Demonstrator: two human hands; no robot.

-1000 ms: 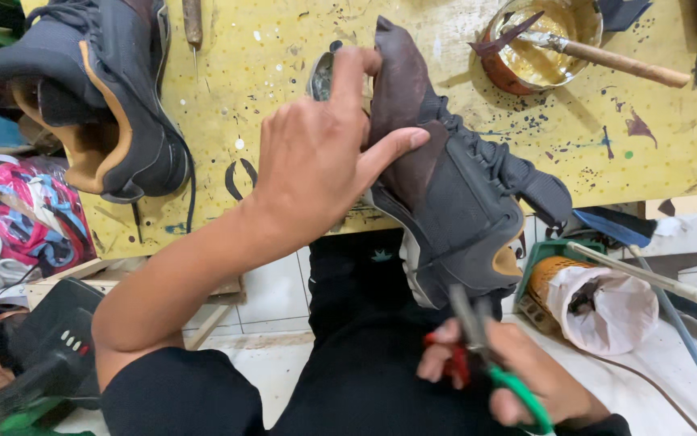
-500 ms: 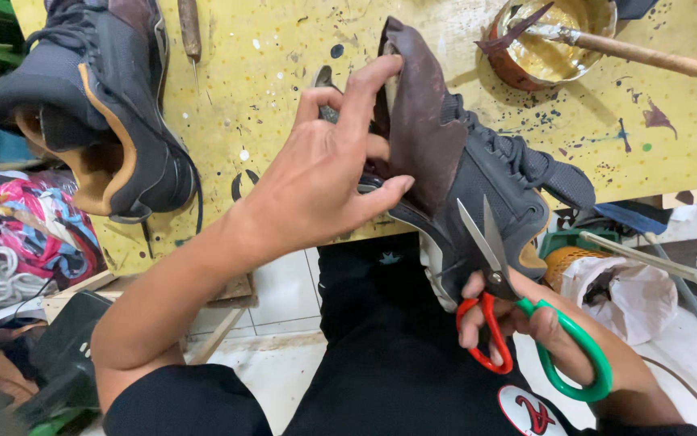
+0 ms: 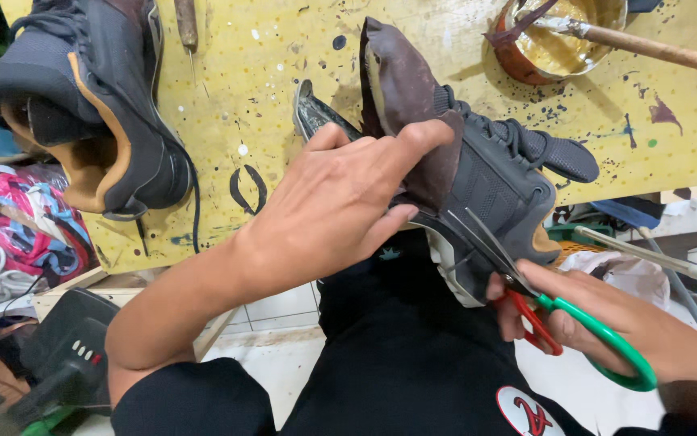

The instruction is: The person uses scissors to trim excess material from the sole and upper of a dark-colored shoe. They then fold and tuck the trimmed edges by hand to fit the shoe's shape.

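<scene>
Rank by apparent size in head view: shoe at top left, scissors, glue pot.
1. shoe at top left
2. scissors, though they sit nearer the camera, in the right hand
3. glue pot, partly cut off by the frame, so unsure against the scissors

Scissors (image 3: 526,282) right of shoe (image 3: 478,194)

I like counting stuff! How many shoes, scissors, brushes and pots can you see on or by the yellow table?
Shoes: 2, one under the left hand at, one at the table's left edge
Scissors: 1, in the right hand at
Brushes: 1
Pots: 1
Total: 5
</scene>
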